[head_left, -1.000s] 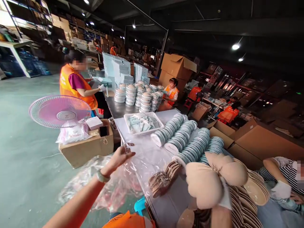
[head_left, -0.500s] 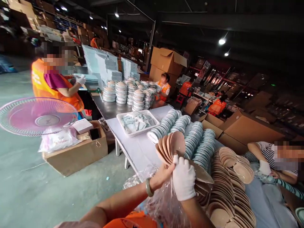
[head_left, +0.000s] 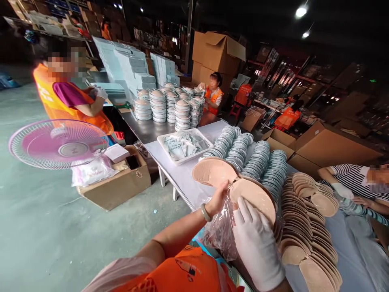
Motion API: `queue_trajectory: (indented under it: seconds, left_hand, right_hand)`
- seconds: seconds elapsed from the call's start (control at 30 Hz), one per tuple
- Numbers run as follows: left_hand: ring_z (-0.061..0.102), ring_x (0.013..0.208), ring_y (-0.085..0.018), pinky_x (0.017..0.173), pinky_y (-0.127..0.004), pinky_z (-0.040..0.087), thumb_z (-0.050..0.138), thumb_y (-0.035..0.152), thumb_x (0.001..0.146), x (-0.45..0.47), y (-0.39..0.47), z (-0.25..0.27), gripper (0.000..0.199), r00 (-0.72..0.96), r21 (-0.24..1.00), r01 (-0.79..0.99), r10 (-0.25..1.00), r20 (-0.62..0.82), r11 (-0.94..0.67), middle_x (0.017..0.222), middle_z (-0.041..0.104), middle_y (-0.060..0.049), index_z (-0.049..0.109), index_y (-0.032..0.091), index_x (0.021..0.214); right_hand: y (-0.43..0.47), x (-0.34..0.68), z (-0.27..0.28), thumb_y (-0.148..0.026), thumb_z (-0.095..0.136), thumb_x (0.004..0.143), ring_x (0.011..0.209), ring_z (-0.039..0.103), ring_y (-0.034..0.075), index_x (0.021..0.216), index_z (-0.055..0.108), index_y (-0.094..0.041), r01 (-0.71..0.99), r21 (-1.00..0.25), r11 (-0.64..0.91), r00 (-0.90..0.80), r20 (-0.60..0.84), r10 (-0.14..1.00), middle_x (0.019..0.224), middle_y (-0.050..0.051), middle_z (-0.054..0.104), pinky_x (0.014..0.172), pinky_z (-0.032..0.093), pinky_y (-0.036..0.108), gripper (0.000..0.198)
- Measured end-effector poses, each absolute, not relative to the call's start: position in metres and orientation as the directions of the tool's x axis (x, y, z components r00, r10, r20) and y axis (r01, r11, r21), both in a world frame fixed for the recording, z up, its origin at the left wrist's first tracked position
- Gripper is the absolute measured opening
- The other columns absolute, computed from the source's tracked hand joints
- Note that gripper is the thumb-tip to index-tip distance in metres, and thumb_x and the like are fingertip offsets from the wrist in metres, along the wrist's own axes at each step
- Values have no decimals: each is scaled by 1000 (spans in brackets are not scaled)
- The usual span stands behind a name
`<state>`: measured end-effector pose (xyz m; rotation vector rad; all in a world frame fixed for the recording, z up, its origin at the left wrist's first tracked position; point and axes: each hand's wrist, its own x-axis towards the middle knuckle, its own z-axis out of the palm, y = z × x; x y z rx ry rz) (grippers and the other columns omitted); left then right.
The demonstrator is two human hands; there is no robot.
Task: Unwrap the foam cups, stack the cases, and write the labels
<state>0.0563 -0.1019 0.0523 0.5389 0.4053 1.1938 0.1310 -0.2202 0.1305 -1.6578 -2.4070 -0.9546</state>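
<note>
Two joined, curved, shiny beige cups (head_left: 216, 170) sit in the hands: the bare left hand (head_left: 217, 200) pinches their join (head_left: 233, 182), maybe to keep them spread; the white-gloved right hand (head_left: 254, 239) lies nearly flat on one. Stacked beige cups (head_left: 306, 231) stand right of the grip.

Head camera looks forward and down: table (head_left: 182, 178) near, dark background (head_left: 349, 93) seemingly far.
</note>
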Motion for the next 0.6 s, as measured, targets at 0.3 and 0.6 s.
queue_trajectory:
  seconds: [0.3,0.6]
  left_hand:
    - [63,118,-32,107,-43,45,79,64,65,36,-85,52,65,437,633,-706,899,37,317,119,73,-12,71,13,105]
    - [54,129,-33,115,-47,37,69,62,81,28,-95,58,59,465,851,-507,875,137,136,122,71,-13,71,12,113]
  right_hand:
    - [-214,154,146,-21,57,95,95,73,20,116,67,-17,905,28,424,-305,738,602,110,9,75,87,58,33,23]
    - [-150,202,164,-53,71,82,125,62,25,140,49,-16,436,-853,288,161,388,907,136,18,62,108,50,45,72]
